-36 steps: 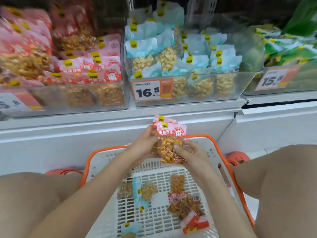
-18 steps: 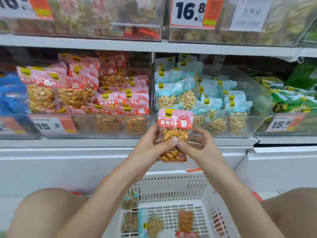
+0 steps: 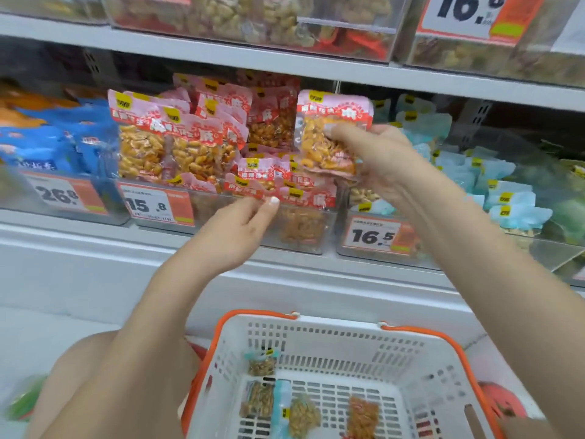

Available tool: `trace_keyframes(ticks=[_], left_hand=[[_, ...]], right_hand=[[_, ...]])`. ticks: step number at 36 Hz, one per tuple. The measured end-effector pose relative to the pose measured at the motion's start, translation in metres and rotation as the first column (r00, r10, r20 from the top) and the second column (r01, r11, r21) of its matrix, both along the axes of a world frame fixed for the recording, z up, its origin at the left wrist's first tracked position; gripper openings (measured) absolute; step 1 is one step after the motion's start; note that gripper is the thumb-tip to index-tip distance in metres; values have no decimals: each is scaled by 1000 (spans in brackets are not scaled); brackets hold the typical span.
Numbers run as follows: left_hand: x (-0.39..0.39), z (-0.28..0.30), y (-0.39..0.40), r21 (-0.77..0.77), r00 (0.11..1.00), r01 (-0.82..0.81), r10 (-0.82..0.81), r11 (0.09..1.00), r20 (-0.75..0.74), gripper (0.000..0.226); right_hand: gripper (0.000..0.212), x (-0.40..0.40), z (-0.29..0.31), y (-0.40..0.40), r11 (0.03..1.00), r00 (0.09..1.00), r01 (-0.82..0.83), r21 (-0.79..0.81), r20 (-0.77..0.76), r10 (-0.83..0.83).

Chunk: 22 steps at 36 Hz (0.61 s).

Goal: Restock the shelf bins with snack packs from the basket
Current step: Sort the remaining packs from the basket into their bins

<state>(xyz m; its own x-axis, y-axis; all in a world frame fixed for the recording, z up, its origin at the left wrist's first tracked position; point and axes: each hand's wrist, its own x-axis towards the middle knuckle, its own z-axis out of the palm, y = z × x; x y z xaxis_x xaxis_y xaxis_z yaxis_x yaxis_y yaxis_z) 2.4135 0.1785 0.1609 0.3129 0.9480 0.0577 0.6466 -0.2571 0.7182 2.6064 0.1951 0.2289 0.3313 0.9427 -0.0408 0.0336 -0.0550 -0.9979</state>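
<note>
Right hand (image 3: 376,160): grips a pink snack pack (image 3: 332,134), raised before the pink-pack bin (image 3: 259,229)
Left hand (image 3: 240,229): empty, fingers loose, near the bin front
Handling: looks light, crinkly, slippery; pinch the edges
Basket (image 3: 316,337): more packs inside

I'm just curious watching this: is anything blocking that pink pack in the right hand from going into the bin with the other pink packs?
Nothing visible blocks it. The right hand holds the pink pack above the open-topped pink-pack bin, at its right end. The left hand reaches toward the bin's front, lower down, clear of the pack. The bin is piled high.
</note>
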Motion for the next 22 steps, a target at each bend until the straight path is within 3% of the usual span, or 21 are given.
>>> trace_keyframes(ticks=[2, 6, 13, 18, 22], left_hand=[[-5, -6, 5, 67, 997, -2, 7, 998, -74, 40], [-11, -11, 12, 114, 996, -58, 66, 992, -66, 28], [-15, -17, 8, 96, 983, -71, 86, 993, -163, 37], [-12, -14, 4, 72, 980, -68, 80, 995, -184, 36], [-9, -13, 3, 55, 976, -70, 79, 996, -203, 38]], right_hand=[[38, -4, 12, 15, 999, 995, 23, 33, 99, -27], [58, -20, 16, 46, 997, 971, 45, 64, 230, -58], [73, -43, -11, 88, 982, 942, -3, 186, 331, -60], [81, -32, -6, 99, 988, 894, -155, 25, 428, 129], [65, -28, -15, 101, 971, 857, -237, -20, 467, 219]])
